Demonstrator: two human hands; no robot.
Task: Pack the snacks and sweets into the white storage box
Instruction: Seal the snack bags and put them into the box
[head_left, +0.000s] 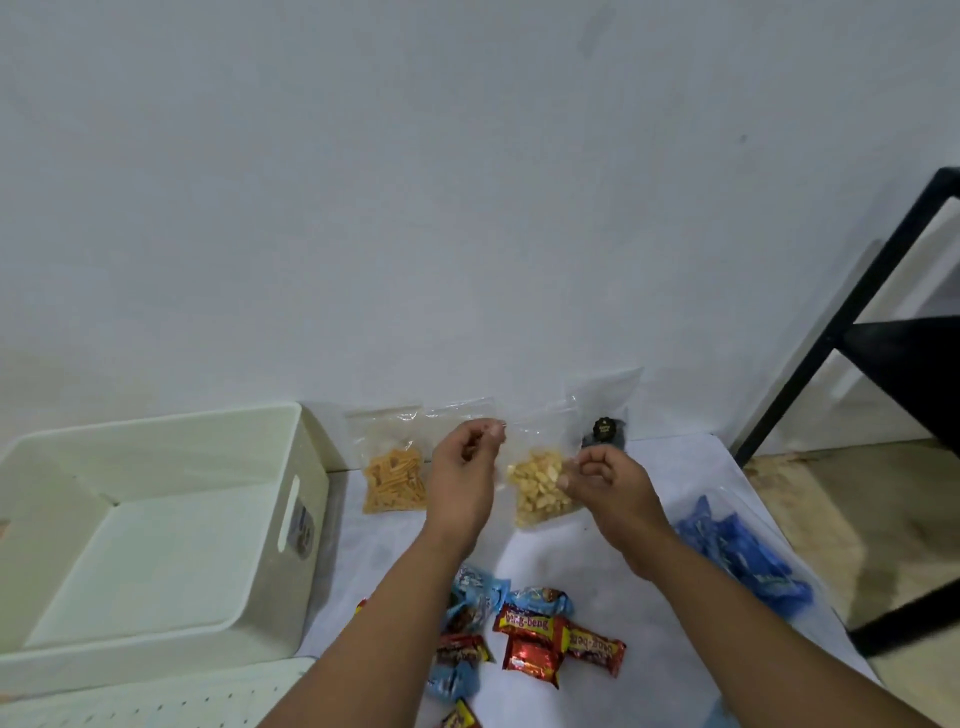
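The white storage box (156, 525) stands open and empty at the left. A clear bag of pale yellow snack pieces (537, 486) is held up near the wall. My left hand (465, 475) pinches its top left edge and my right hand (605, 480) pinches its right side. To the left, a clear bag of orange sticks (395, 478) leans by the wall. Red and blue wrapped sweets (530, 631) lie scattered on the white cloth (644, 623) below my forearms. A clear bag of blue-wrapped sweets (743, 556) lies at the right.
A small dark packet (603, 431) stands against the wall behind the held bag. A black metal frame (852, 322) rises at the right beside the floor. A white perforated lid or board (156, 696) lies in front of the box.
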